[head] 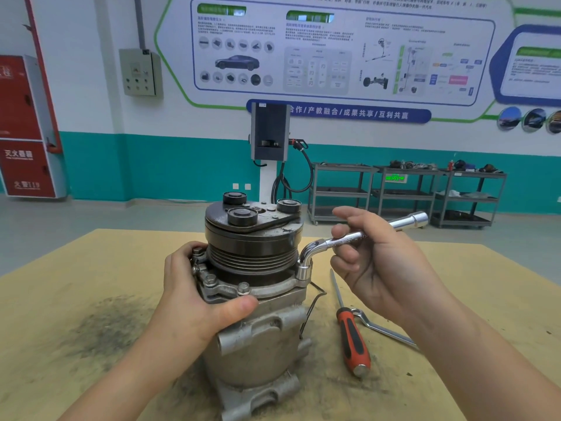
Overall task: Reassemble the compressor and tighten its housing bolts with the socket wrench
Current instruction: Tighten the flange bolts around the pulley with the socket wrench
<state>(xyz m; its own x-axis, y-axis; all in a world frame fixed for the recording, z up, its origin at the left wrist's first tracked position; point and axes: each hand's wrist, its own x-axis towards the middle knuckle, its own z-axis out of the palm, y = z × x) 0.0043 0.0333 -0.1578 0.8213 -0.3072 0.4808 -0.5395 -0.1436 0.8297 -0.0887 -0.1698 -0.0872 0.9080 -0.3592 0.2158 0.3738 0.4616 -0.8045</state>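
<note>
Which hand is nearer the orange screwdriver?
Right. The right hand holds the socket wrench just above the orange screwdriver; the left hand grips the compressor opposite.

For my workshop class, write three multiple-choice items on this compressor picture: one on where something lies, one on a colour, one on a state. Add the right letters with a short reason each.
1. Where does the screwdriver lie?
A. On the table, to the right of the compressor
B. On top of the pulley
C. In the left hand

2. What colours are the screwdriver's handle?
A. Blue and yellow
B. Orange-red and black
C. All green

3. What is the socket wrench doing?
A. Lying loose on the table
B. Hanging from the shelf trolley
C. Held by the right hand, its bent end seated down on the housing flange

Answers: 1 A, it rests flat on the table beside a flat spanner. 2 B, the grip shows both colours. 3 C, the fingers curl round the shaft while the left hand steadies the compressor body.
</note>
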